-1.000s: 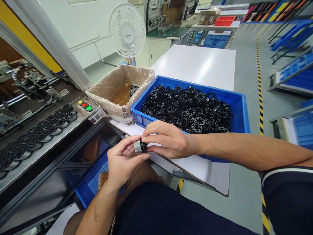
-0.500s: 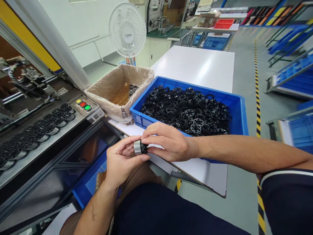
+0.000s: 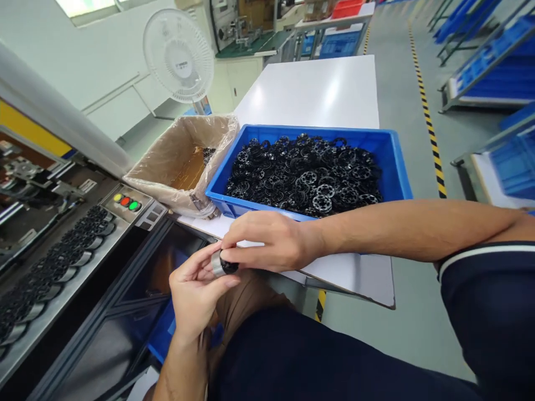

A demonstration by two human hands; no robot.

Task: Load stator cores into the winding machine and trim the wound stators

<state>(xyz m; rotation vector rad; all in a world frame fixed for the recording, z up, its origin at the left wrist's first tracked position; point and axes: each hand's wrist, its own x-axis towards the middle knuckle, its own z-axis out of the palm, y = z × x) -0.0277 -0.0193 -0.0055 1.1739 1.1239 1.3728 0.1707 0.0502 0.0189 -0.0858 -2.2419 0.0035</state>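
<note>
Between the thumb and fingers of my left hand (image 3: 193,298) is a short silver metal ring (image 3: 216,264), lying on its side. A black toothed plastic part (image 3: 229,267) sits at the ring's right end; how deep it goes inside I cannot tell. My right hand (image 3: 270,239) comes over from the right, its fingers closed on the black part and covering some of it. Just beyond my hands stands a blue bin (image 3: 399,167) heaped with black openwork discs (image 3: 303,181).
On the left, a machine bed holds rows of silver rings with black parts (image 3: 79,256), beside a panel of coloured buttons (image 3: 126,201). A plastic-lined carton (image 3: 156,170) adjoins the bin. A white fan (image 3: 179,58) stands behind; the white table (image 3: 317,83) extends away.
The camera view has shifted, so the surroundings sit further left. My right fingers have moved further over the black part, which now shows less and appears closer against the ring.
</note>
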